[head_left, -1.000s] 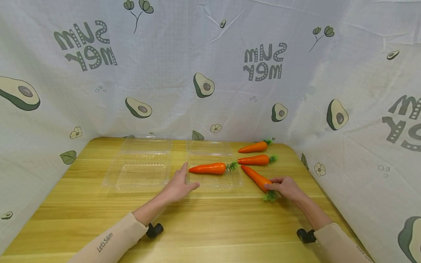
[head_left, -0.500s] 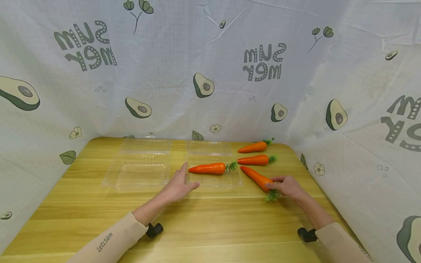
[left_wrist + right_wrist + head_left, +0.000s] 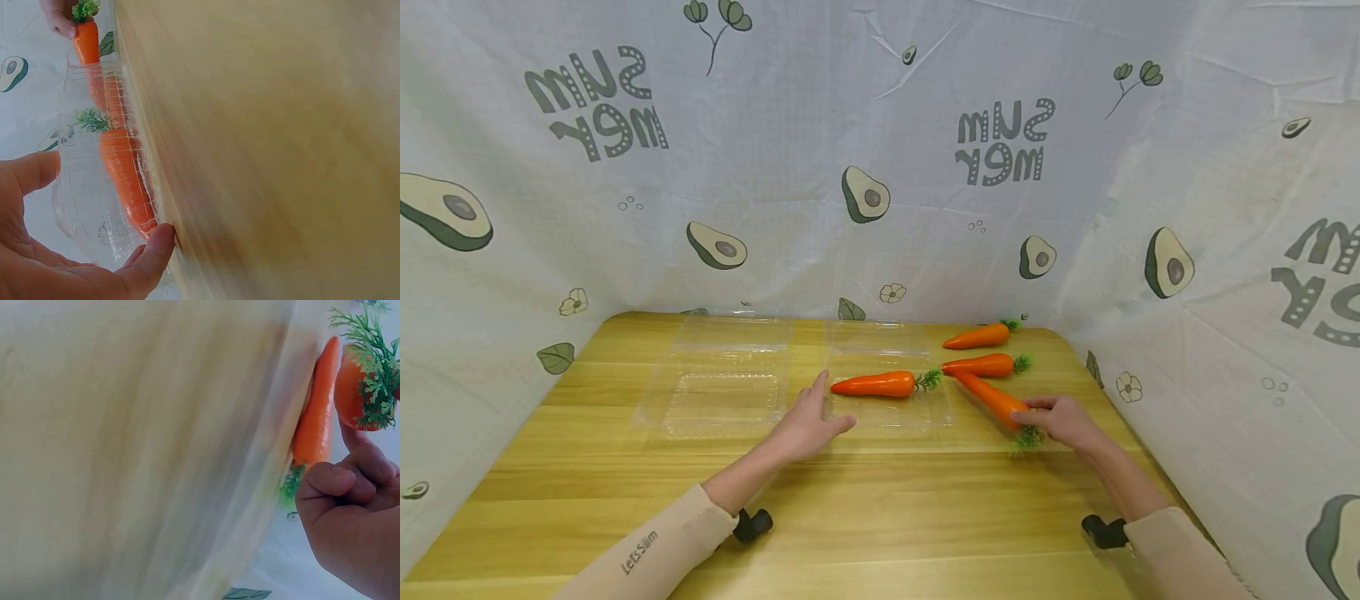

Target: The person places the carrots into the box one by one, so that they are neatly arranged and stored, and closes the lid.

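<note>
My right hand [image 3: 1063, 422] pinches an orange carrot [image 3: 992, 398] near its leafy green end. The carrot's tip slants up to the left, and in the right wrist view its leaves [image 3: 375, 381] face the camera. My left hand [image 3: 808, 425] is at the left side of a clear plastic clamshell box [image 3: 880, 421], fingers spread; in the left wrist view a fingertip [image 3: 162, 240] is at the box's lower edge. Inside that box lies another carrot [image 3: 876, 384], leaves to the right. Its lid [image 3: 880, 336] is folded back.
A second clear clamshell box [image 3: 722, 400] with its lid back stands on the left. Two more carrots, one at the back [image 3: 981, 337] and one in front of it [image 3: 985, 365], lie right of the boxes. A printed cloth [image 3: 790, 167] hangs behind the wooden table [image 3: 880, 517].
My right hand has lifted the pinched carrot slightly, and its tip now overlaps the carrot behind it in the head view. The left hand has stayed in place.
</note>
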{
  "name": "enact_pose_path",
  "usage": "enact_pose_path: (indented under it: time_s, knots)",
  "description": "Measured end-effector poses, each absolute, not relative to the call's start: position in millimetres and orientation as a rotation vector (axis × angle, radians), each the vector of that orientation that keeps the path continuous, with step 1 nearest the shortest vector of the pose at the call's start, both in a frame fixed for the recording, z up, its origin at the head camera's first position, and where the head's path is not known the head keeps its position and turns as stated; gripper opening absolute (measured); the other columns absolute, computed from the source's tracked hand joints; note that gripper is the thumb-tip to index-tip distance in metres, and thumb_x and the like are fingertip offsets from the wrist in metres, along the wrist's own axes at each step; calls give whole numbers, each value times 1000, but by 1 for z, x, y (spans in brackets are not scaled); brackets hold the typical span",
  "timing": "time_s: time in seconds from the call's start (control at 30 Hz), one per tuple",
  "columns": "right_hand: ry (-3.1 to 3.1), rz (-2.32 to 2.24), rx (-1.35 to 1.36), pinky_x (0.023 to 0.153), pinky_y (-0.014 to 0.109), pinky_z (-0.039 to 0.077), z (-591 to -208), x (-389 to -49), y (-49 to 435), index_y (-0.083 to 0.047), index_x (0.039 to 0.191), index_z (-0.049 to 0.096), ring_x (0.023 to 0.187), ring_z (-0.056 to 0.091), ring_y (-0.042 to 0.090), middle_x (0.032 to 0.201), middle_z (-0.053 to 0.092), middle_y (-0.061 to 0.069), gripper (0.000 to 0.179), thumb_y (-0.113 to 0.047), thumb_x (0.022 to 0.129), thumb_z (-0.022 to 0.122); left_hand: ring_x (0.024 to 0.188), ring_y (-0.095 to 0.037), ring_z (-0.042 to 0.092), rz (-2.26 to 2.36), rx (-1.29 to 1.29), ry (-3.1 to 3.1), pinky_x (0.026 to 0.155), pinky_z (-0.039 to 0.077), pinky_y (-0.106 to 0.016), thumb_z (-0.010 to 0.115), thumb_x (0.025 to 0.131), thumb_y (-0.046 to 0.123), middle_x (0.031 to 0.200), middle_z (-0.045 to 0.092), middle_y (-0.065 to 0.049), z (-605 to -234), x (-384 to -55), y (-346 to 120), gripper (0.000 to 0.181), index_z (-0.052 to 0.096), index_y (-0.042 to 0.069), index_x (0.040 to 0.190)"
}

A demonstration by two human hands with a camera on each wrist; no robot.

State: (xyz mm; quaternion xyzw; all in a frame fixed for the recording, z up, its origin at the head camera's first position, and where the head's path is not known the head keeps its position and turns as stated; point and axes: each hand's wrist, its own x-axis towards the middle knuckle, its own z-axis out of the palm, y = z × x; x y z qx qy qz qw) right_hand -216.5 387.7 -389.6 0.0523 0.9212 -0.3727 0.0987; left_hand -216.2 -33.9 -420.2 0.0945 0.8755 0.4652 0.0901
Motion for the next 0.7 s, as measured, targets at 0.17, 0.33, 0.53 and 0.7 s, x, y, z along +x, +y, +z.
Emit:
enact_pose_path:
  time_s: [0.17, 0.33, 0.53, 0.7]
  knots:
    - [2715, -1127, 155, 75, 31, 42, -386, -219, 390, 11, 142, 48, 97, 46, 25, 141, 50, 31, 80, -46, 92, 72, 138, -40, 45, 1380, 274, 2602, 112, 37, -60, 71, 94, 39, 157, 32, -26, -420, -216, -33, 98, 8, 10, 163]
    - [2699, -1169, 150, 78, 32, 43, -381, -220, 391, 10, 142, 49, 101, 48, 25, 140, 51, 30, 78, -45, 92, 72, 138, -41, 45, 1374, 270, 2601, 112, 37, -60, 70, 94, 39, 158, 32, -26, -419, -215, -33, 97, 9, 10, 163]
    - [2711, -1167, 130, 71, 29, 43, -374, -223, 390, 10, 141, 51, 94, 49, 22, 136, 55, 27, 76, -43, 92, 72, 138, -41, 45, 1368, 271, 2607, 112, 37, -60, 70, 94, 39, 158, 32, -26, -418, -215, -33, 97, 8, 10, 163]
    - [2734, -1157, 98, 73, 30, 43, -369, -227, 388, 10, 138, 55, 93, 50, 20, 133, 59, 26, 70, -40, 92, 73, 136, -41, 47, 1375, 275, 2604, 111, 38, -60, 71, 94, 39, 156, 33, -26, -418, -215, -34, 97, 9, 10, 163]
